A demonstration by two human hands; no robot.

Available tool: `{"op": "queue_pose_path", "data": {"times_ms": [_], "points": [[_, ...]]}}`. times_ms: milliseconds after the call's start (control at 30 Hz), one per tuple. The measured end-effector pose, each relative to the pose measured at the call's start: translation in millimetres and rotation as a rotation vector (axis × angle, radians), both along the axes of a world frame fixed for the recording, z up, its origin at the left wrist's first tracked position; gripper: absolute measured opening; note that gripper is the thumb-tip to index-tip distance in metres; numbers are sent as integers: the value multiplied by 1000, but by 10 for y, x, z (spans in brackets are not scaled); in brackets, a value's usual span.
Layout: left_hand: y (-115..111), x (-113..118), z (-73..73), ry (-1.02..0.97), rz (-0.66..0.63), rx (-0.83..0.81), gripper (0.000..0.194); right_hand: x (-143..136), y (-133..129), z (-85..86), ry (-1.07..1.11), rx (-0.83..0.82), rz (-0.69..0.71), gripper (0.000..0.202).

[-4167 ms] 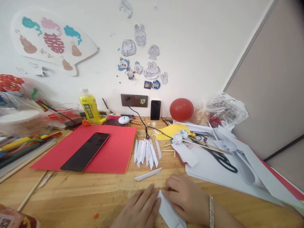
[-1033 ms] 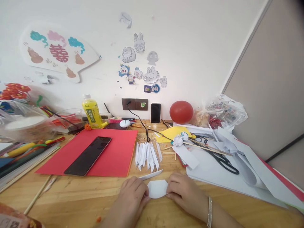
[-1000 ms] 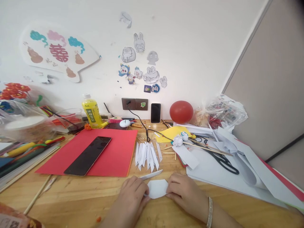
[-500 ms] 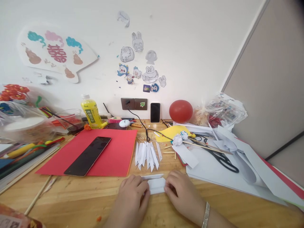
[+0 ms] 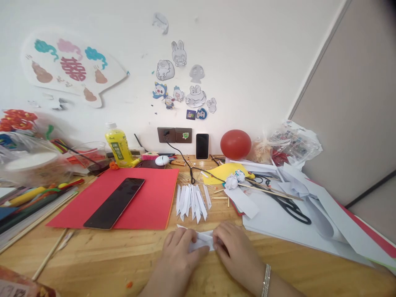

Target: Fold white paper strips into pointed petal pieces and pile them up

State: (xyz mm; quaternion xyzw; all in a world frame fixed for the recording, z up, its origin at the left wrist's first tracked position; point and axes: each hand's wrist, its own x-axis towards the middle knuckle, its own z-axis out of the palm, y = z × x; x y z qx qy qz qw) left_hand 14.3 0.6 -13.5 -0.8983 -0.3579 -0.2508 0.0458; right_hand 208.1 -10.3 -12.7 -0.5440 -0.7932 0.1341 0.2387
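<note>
A small folded piece of white paper [image 5: 202, 241] lies near the table's front edge, between my two hands. My left hand [image 5: 182, 253] covers its left part, thumb laid along the near side and fingers curled over the far side. At the right end, my right hand [image 5: 233, 249] pinches the paper's edge between thumb and fingers; a sparkling bracelet is on that wrist. A thin white strip sticks out just behind the left fingers. Several narrow folded paper strips [image 5: 192, 202] rest in a row beyond my hands.
Left of the strips, a black phone [image 5: 115, 203] lies on red paper [image 5: 154, 198]. Scissors [image 5: 291, 208] and white sheets [image 5: 262, 222] cover the right side. A yellow drink bottle [image 5: 118, 146], a red balloon [image 5: 235, 144] and an upright phone [image 5: 202, 146] stand along the wall.
My left thumb has moved right, across the paper's near side, and the left fingers now cover more of it. The paper has changed shape, a flap slanting up. My right hand stays nearly still.
</note>
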Motion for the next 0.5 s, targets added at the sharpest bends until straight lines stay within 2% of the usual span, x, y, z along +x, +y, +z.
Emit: {"op": "queue_pose_path", "data": {"times_ms": [133, 233, 400, 500], "points": [[7, -29, -56, 3, -39, 64, 22, 68, 14, -46, 24, 175, 220, 21], [14, -57, -89, 11, -55, 80, 26, 138, 0, 1, -16, 237, 352, 23], [3, -103, -99, 40, -65, 102, 35, 179, -21, 73, -77, 248, 352, 23], [-32, -141, -40, 101, -33, 34, 40, 170, -15, 70, -98, 228, 314, 21]]}}
